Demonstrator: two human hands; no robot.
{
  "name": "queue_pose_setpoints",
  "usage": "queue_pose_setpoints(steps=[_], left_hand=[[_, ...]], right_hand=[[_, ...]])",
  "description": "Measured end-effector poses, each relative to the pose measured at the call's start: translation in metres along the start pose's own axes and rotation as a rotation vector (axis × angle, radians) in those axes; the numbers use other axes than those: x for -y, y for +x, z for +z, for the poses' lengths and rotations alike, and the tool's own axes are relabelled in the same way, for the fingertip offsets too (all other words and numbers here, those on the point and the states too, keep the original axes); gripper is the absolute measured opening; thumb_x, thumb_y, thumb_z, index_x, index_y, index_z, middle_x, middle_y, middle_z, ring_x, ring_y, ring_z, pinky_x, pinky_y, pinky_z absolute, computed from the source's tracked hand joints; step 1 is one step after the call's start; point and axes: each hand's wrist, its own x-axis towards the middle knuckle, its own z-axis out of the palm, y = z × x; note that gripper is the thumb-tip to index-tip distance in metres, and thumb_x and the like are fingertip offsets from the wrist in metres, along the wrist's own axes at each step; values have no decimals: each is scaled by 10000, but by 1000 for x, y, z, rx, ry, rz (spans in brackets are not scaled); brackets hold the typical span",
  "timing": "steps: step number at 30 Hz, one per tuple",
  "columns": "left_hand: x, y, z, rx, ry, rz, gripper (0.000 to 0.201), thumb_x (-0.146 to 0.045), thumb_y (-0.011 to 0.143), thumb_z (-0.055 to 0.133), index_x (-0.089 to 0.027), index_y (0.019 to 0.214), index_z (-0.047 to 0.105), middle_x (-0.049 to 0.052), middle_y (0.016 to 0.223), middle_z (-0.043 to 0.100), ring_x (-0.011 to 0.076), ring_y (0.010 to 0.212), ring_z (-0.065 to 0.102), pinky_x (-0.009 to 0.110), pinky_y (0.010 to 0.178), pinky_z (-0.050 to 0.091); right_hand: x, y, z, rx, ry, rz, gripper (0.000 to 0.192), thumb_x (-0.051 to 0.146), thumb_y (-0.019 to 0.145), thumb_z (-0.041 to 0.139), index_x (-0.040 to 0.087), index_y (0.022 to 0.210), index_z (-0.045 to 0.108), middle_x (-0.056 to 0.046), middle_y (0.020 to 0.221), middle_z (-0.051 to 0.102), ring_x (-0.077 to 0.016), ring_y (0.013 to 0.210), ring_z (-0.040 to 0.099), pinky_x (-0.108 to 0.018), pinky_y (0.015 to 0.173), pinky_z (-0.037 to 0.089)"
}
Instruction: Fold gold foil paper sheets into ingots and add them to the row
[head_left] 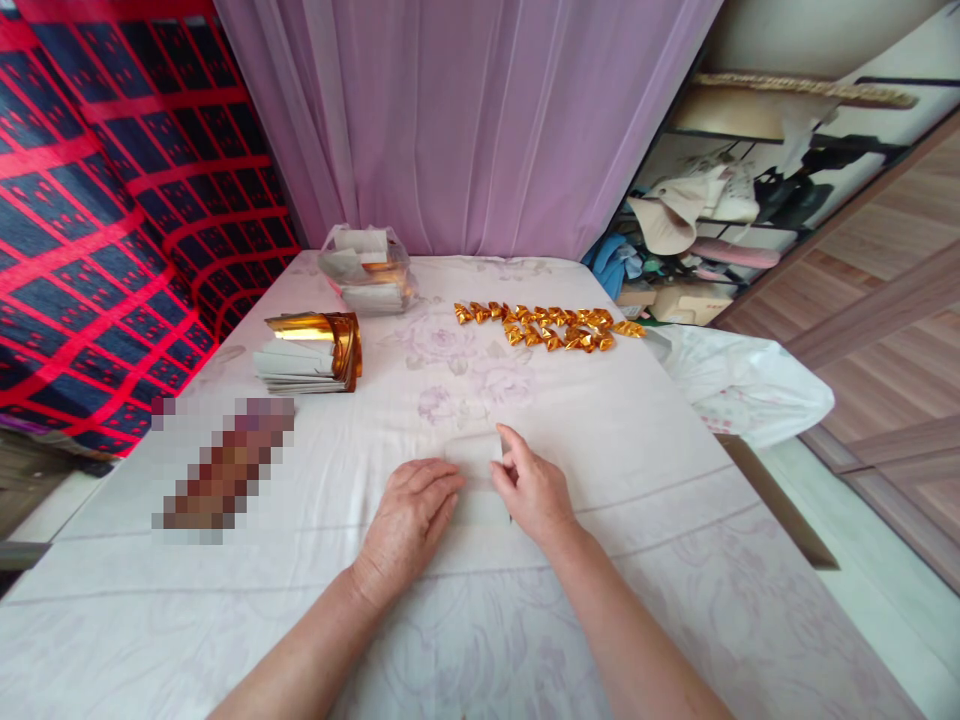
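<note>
A small pale sheet of paper (478, 500) lies on the tablecloth between my hands, hard to tell from the white cloth. My left hand (411, 510) rests palm down on its left side, fingers laid flat and close together. At the right edge, my right hand (536, 490) pinches the paper between thumb and forefinger, and a thin darker strip of that edge stands up slightly. Beyond, to the left, is a fanned stack of gold-foil papers (307, 358) with pale backs. Folded gold foil pieces (555, 328) lie in rows at the back right.
A clear plastic bag (367, 270) of more papers stands at the far left of the table (637, 440). A pixelated reddish object (229, 465) lies at the left. White plastic bag (750, 385) hangs by the right edge, near a shoe rack (720, 200). A purple curtain (465, 120) closes the back.
</note>
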Motion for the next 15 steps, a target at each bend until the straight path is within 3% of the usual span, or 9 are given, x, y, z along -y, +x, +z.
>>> queue_pose_setpoints(steps=[5,12,15], left_hand=[[0,-1,1,163,81,23,277,-228,946,486,-220,1156,667,63,1270,666,291,1259,533,584,1088,354],[-1,-1,0,227,119,-8,288,-278,935,519,-240,1183,662,65,1358,605,309,1314,474,599,1104,312],[-1,-2,0,234,126,-12,307,-289,914,554,-253,1203,653,61,1358,604,315,1316,468,604,1107,302]], right_hand=[[-1,2,-1,12,-13,-1,494,215,828,553,179,1320,517,38,691,675,-158,620,627,-269,599,439],[-6,5,3,-53,-1,2,515,224,821,580,205,1329,495,20,762,688,-157,652,618,-272,655,465],[-7,5,1,-91,-8,-6,442,201,819,574,196,1260,544,-11,831,682,-165,693,620,-283,688,480]])
